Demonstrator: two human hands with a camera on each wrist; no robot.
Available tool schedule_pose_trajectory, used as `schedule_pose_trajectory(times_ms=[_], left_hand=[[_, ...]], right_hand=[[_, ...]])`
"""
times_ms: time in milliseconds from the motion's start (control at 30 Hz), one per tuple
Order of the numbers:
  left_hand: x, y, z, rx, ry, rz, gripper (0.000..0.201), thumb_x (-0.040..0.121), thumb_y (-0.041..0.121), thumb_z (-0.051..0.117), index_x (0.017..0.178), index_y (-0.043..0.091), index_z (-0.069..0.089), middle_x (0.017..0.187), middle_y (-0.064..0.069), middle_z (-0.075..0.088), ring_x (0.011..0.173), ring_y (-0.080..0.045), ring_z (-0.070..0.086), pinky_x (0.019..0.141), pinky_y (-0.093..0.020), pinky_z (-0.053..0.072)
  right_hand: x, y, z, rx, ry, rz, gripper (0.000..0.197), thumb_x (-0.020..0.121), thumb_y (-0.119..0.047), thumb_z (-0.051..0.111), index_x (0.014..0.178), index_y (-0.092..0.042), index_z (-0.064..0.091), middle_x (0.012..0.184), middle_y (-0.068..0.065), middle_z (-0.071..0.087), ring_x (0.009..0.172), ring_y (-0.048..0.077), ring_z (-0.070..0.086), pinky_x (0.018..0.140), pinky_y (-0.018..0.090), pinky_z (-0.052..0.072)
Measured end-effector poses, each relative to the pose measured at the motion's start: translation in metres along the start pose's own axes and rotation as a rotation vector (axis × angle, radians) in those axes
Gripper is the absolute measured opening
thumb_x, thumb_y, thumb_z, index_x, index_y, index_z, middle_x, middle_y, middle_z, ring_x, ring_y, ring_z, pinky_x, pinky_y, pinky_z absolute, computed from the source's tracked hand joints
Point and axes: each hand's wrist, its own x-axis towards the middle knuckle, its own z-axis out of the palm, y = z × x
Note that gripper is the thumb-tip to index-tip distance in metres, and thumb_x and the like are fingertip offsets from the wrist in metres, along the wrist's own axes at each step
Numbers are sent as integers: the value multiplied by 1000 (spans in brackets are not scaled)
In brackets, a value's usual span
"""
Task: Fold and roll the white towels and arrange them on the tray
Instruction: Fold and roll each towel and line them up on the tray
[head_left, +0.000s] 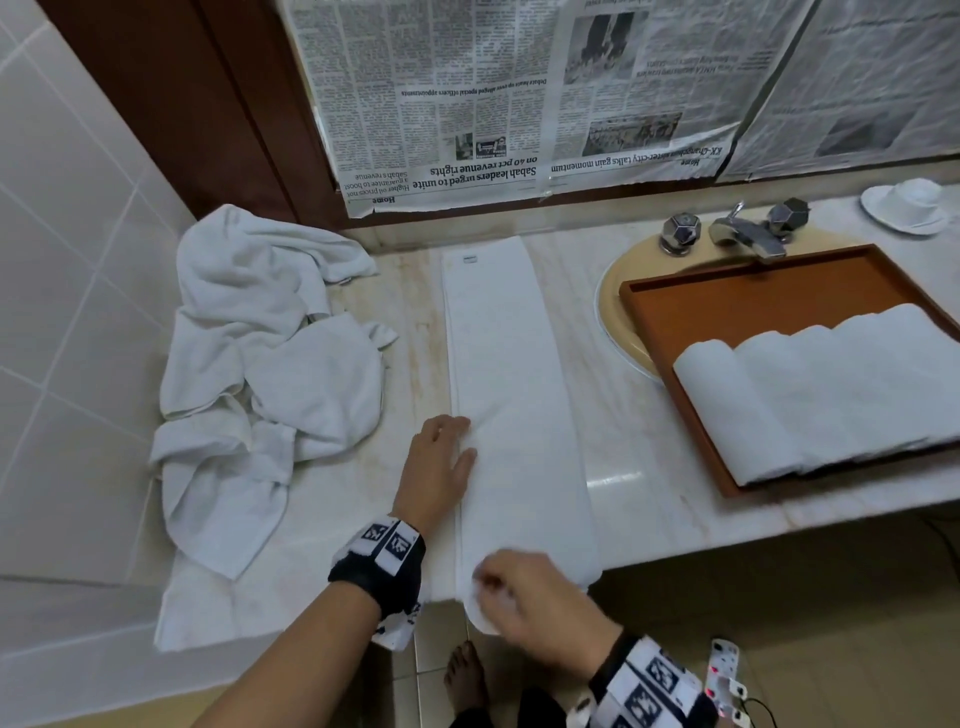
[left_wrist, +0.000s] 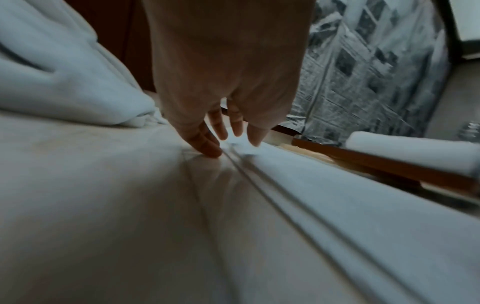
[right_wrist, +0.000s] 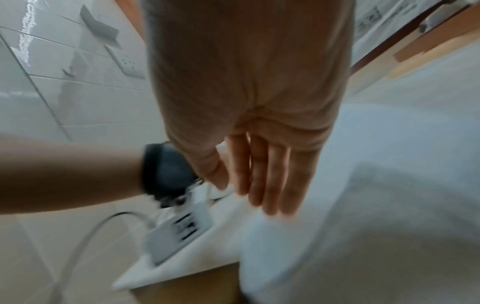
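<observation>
A white towel (head_left: 509, 364), folded into a long narrow strip, runs from the back of the marble counter (head_left: 639, 467) to its front edge. My left hand (head_left: 447, 452) lies flat on the strip's left edge about two thirds of the way toward me; in the left wrist view its fingertips (left_wrist: 215, 152) touch the counter beside the towel (left_wrist: 337, 195). At the strip's near end, which overhangs the counter edge, my right hand (head_left: 519, 587) rests with straight fingers (right_wrist: 270, 181) on the cloth (right_wrist: 376, 205). Several rolled white towels (head_left: 831, 384) lie side by side in the brown tray (head_left: 753, 296).
A heap of crumpled white towels (head_left: 260, 364) fills the counter's left side against the tiled wall. The tray sits over the sink (head_left: 613, 322), just in front of the faucet (head_left: 737, 234). A white cup and saucer (head_left: 906, 205) stand at the back right. Newspaper covers the wall behind.
</observation>
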Motion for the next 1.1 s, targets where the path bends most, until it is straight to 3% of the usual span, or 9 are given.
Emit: schedule_pose_trajectory(times_ms=[133,300,433,533,633,767,933,1000,1100], left_hand=[[-22,-9,17,286,-138,95,61,96,49,33,149,20,45,158,-4,36,142,-35,34,114,-46,35],[-37,11,22,510,-295,-78,83,83,59,-10,159,31,2,166,12,-9,154,-27,-6,121,-49,9],[-30,18,22,508,-306,-166,82,80,63,-11,157,33,-12,163,19,-20,152,-23,-18,120,-57,-4],[-11,23,21,499,-290,-195,74,92,63,8,158,34,-10,163,20,-16,152,-24,-16,119,-58,-6],[17,29,20,482,-284,-234,75,98,59,26,158,32,-8,164,19,-14,152,-25,-15,119,-59,-7],[57,26,19,470,-276,-272,77,97,60,28,159,31,-7,165,16,-13,152,-26,-15,118,-61,-8],[92,22,15,431,-250,-273,75,98,58,31,159,29,-1,166,15,-8,153,-27,-10,119,-61,-4],[87,23,13,413,-211,-228,71,99,54,35,159,25,11,167,12,-2,153,-27,-4,119,-60,2],[51,26,11,326,-94,-88,68,93,57,35,151,21,35,165,4,19,151,-29,17,116,-58,21]], right_hand=[[36,45,-31,-249,343,-47,54,98,-44,33,139,-15,50,141,3,52,131,18,46,111,39,39],[71,80,-52,-544,125,114,81,89,-63,-2,158,-20,1,165,-4,-7,152,16,-5,122,44,3],[79,97,-64,-591,112,152,76,92,-64,-1,156,-24,-11,161,-10,-20,150,8,-16,123,44,-4],[96,100,-76,-602,101,160,85,83,-67,-13,156,-25,-12,160,-11,-23,149,8,-16,122,44,-7],[120,104,-93,-593,88,154,91,81,-74,-14,156,-24,-11,161,-9,-21,150,9,-15,120,43,-7],[160,108,-119,-620,75,158,72,100,-61,10,157,-20,-8,164,-3,-14,151,12,-12,122,45,-5],[192,104,-148,-565,60,140,68,104,-50,25,158,-16,0,166,-1,-8,152,14,-7,122,45,-2],[183,101,-150,-474,140,85,66,103,-45,34,157,-12,14,165,3,8,152,19,5,122,45,7],[135,99,-136,-291,351,-20,62,95,-44,47,144,-7,44,148,12,45,136,30,42,112,45,34]])
